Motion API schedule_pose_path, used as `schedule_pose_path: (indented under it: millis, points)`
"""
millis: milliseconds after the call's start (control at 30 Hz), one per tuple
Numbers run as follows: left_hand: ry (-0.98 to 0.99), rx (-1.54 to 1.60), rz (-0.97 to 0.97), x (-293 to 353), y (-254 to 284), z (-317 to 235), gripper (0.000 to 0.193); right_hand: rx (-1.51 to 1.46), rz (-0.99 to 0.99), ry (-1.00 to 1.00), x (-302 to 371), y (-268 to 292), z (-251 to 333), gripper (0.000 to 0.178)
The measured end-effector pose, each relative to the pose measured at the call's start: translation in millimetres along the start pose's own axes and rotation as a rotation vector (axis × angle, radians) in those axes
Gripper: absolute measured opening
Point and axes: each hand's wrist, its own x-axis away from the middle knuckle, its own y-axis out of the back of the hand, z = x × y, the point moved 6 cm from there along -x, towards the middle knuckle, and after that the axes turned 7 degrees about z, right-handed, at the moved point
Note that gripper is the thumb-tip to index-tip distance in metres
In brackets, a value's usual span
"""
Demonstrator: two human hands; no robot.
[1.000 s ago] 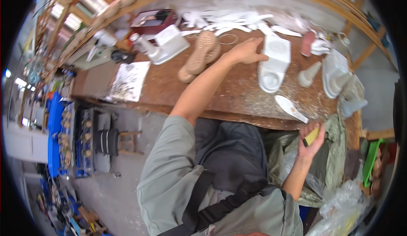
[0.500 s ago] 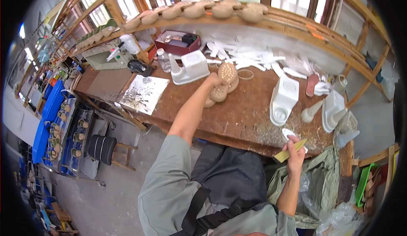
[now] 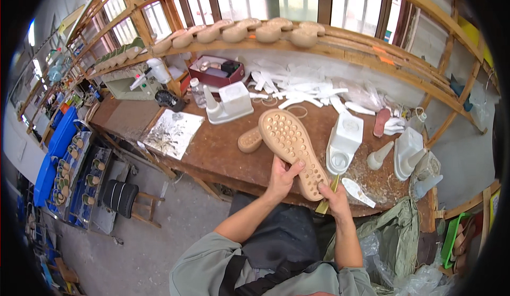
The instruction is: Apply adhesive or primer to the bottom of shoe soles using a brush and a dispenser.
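Note:
A tan shoe sole (image 3: pixel 287 136) is held up over the bench's front edge, its face covered with round hollows toward me. My left hand (image 3: pixel 283 180) is closed around its edge near the middle, thumb on the face. My right hand (image 3: pixel 334 199) is closed, its thumb at the sole's narrower near end. A flat yellow strip (image 3: pixel 325 201) is also held in my right hand; its exact kind is unclear. Behind the held sole, another tan sole (image 3: pixel 248 141) lies partly hidden on the bench. A white sole-shaped piece (image 3: pixel 357 191) lies right of my right hand.
White moulded stands (image 3: pixel 345 142) rest on the brown bench (image 3: pixel 223 150), with white strips (image 3: pixel 303 91) behind. A wooden rack (image 3: pixel 361 46) carrying several soles runs along the back. At left are a stool (image 3: pixel 123 197) and a shoe rack (image 3: pixel 71 174); a green sack (image 3: pixel 398 232) hangs at right.
My left hand has lifted a sole off the bench and brought it nearer. My right hand, keeping the yellow strip, has moved left to meet the sole's near end.

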Motion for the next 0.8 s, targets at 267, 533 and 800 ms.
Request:
schedule_pose_path:
  millis: [267, 533, 800]
  points:
    - [0.201, 0.065, 0.443, -9, 22, -29, 0.117, -0.168, 0.273, -0.097, 13, 38, 8, 0.036]
    - [0.154, 0.055, 0.385, -8, 19, -46, 0.111, -0.015, 0.201, -0.123, 6, 45, -2, 0.026]
    - [-0.171, -0.837, 0.161, 10, 56, 26, 0.111, -0.042, -0.504, 0.135, -20, 121, 17, 0.027]
